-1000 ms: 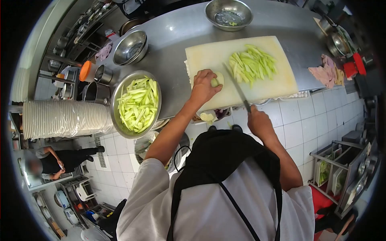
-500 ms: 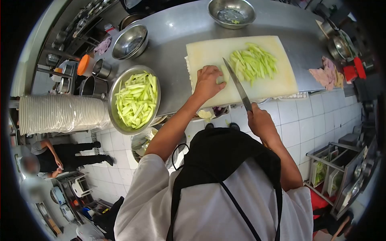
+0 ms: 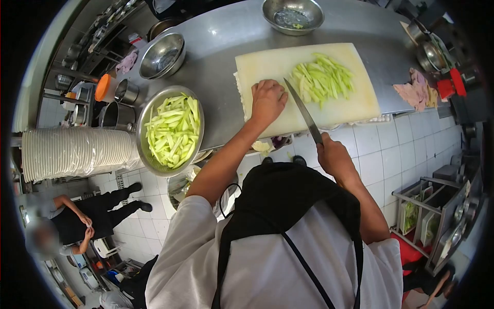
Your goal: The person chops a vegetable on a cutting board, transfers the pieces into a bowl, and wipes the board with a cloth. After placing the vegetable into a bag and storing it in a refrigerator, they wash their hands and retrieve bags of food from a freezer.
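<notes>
Slicing step on the cutting board (image 3: 257,59): one hand pins, the knife (image 3: 302,110) stands ready beside it

The left hand (image 3: 268,99) lies curled, fingers pressed down on the board; what it pins is hidden beneath it; the right hand (image 3: 333,154) is clenched round the knife handle, blade slanting up from the board's near edge, tip just beside the left fingertips, between them and the heap of green strips (image 3: 321,80); a steel bowl (image 3: 140,123) of like strips stands left on the bench (image 3: 221,36); a stroke here, I judge, calls for tucked fingertips.

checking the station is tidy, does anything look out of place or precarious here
The metal bowl of green strips seems to jut past the near edge of the steel counter, over the floor tiles. Pale scraps lie below the cutting board.
</notes>
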The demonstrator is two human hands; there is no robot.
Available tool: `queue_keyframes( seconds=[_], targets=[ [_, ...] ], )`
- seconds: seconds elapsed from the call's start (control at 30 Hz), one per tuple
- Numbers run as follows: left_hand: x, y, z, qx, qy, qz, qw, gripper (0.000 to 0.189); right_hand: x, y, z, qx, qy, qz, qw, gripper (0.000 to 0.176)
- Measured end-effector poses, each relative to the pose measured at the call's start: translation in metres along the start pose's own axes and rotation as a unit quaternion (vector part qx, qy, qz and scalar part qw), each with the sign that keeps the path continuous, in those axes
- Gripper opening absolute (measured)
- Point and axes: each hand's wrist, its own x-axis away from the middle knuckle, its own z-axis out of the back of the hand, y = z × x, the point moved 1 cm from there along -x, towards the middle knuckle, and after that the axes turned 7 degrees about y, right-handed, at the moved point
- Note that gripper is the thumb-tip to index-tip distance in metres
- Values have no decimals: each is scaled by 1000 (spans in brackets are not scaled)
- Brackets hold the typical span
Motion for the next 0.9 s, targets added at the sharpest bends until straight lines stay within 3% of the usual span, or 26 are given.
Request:
queue_keyframes(
  seconds=[0.4, 0.5, 0.57, 0.6, 0.73, 0.9],
  targets=[
    [-23, -18, -12, 12, -87, 34, 996, 13, -43, 0, -16, 20, -25, -4, 999, 18],
    [-25, -22, -7, 17, -81, 26, 996, 14, -52, 3, -9, 10, 9, 26, 1000, 19],
    [-19, -29, 8, 37, -22, 42, 998, 17, -47, 5, -9, 19, 59, 32, 998, 20],
    [-14, -30, 19, 48, 5, 51, 998, 19, -41, 1, -3, 12, 46, 28, 998, 21],
    [12, -40, 59, 55, -43, 77, 995, 31, -13, -8, 10, -8, -2, 22, 1000, 21],
    [35, -23, 54, 41, -37, 53, 997, 36, -7, 11, -10, 9, -16, 25, 1000, 19]
  ],
)
